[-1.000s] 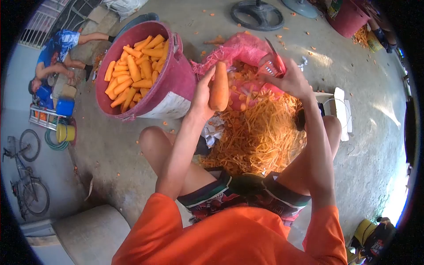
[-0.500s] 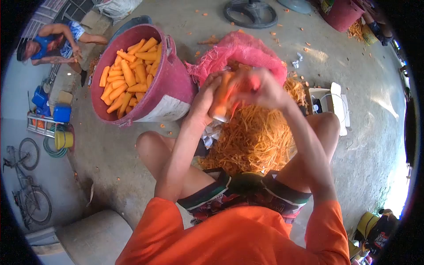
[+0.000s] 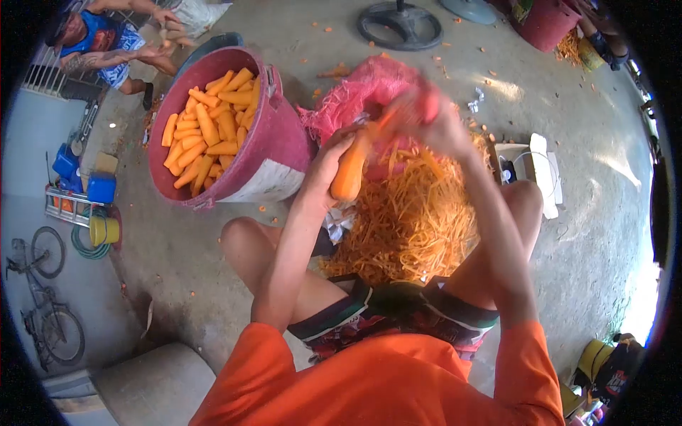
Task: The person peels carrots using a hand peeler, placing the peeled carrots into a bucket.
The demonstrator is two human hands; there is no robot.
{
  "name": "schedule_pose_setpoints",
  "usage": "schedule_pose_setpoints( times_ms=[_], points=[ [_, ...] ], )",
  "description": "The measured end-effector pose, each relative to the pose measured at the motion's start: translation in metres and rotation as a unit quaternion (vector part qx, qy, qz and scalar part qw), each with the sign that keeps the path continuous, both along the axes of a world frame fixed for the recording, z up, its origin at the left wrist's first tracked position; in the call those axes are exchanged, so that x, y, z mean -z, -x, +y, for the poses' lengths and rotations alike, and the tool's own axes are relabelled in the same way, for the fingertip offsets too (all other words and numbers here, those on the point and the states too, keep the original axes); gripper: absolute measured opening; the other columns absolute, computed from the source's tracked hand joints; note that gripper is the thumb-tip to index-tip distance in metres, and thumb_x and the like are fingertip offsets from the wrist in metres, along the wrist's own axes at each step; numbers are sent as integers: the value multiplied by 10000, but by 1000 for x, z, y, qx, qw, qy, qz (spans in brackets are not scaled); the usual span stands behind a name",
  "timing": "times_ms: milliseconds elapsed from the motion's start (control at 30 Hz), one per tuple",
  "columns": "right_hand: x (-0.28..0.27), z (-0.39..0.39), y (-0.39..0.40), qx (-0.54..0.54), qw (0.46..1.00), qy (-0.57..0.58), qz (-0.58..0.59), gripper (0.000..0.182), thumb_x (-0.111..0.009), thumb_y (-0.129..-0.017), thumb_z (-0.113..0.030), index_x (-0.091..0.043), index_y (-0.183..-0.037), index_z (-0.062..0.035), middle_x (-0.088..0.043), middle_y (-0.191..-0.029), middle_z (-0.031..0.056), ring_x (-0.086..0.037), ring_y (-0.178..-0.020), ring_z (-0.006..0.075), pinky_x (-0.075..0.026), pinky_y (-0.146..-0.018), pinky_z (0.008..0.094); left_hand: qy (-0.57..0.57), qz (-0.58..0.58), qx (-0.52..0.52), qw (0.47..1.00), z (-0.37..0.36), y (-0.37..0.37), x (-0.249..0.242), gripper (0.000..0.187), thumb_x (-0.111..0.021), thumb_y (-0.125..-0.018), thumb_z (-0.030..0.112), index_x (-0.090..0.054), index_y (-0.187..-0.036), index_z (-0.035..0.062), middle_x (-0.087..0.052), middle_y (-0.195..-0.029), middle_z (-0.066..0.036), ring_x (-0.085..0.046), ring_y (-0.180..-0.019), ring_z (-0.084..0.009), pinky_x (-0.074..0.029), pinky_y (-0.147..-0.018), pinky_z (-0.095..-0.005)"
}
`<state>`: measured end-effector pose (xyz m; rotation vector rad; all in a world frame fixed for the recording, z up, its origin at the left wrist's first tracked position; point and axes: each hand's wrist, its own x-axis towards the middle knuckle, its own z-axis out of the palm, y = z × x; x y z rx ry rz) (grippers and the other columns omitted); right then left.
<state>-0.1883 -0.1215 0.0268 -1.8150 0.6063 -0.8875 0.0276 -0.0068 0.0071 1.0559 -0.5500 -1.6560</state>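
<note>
My left hand [image 3: 325,162] is closed around a carrot [image 3: 348,175], whose thick rounded end points down toward me. The carrot is smooth and bright orange. My right hand [image 3: 446,131], smeared by motion, is at the carrot's far end, closed on a red-handled peeler [image 3: 428,106]; its blade is too blurred to make out. Below both hands a large heap of carrot peelings [image 3: 415,227] lies between my legs. A pink mesh sack [image 3: 337,106] lies just beyond the heap. To the left, a tilted pink tub [image 3: 284,145] holds many peeled carrots [image 3: 206,124].
An open white box [image 3: 543,167] stands right of my knee. A round black metal base [image 3: 401,27] is ahead. Another person [image 3: 106,42] works at upper left. A ladder [image 3: 67,206], yellow bucket [image 3: 104,229] and bicycle [image 3: 53,298] are at the left wall.
The carrot now shows its thick end more plainly in my left hand. My right hand with the peeler has moved outward and slightly up. The other person has shifted, arms farther forward.
</note>
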Motion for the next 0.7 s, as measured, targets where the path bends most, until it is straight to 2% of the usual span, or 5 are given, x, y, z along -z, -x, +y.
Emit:
schedule_pose_setpoints(
  times_ms=[67, 367, 500, 600, 700],
  points=[
    [-21, 35, -15, -117, 974, 186, 50, 281, -822, -765, -81, -703, -1018, -52, -733, -995, 91, -695, -901, 221, -545, -875, 364, 23, 23, -29, 999, -5, 8, -3, 302, -563, -1024, 264, -575, -1274, 96, -648, -1031, -52, -674, -862, -163, -588, -633, -297],
    [-14, 33, -15, -72, 974, 208, 46, 303, -823, -777, -89, -688, -1046, -58, -710, -821, 84, -688, -848, 166, -545, -821, 362, 32, 110, -2, 993, -6, 6, 9, 366, -603, -994, 317, -577, -1258, 65, -671, -982, -69, -674, -769, -165, -574, -576, -293],
    [-2, -17, 14, -1, 998, -56, -21, 235, -782, -827, -69, -690, -1043, -49, -747, -922, 95, -687, -853, 142, -557, -804, 351, -14, 14, -7, 1000, 4, 0, 6, 360, -624, -979, 283, -576, -1260, 64, -674, -1087, -93, -681, -921, -182, -589, -717, -311],
    [-28, 42, -15, -120, 977, 173, 13, 227, -778, -828, -71, -700, -1041, -49, -749, -925, 93, -687, -853, 137, -563, -812, 333, 47, 70, 26, 996, -3, 6, -2, 343, -618, -984, 280, -577, -1252, 71, -667, -1054, -88, -674, -911, -152, -579, -645, -291],
    [-6, 1, 5, 35, 998, 39, 47, 174, -773, -839, -75, -718, -1001, -43, -747, -915, 75, -685, -872, 132, -563, -820, 338, 4, 44, 3, 999, 4, 0, 0, 332, -593, -992, 273, -585, -1258, 74, -668, -1091, -95, -673, -961, -183, -581, -719, -321]
  ],
)
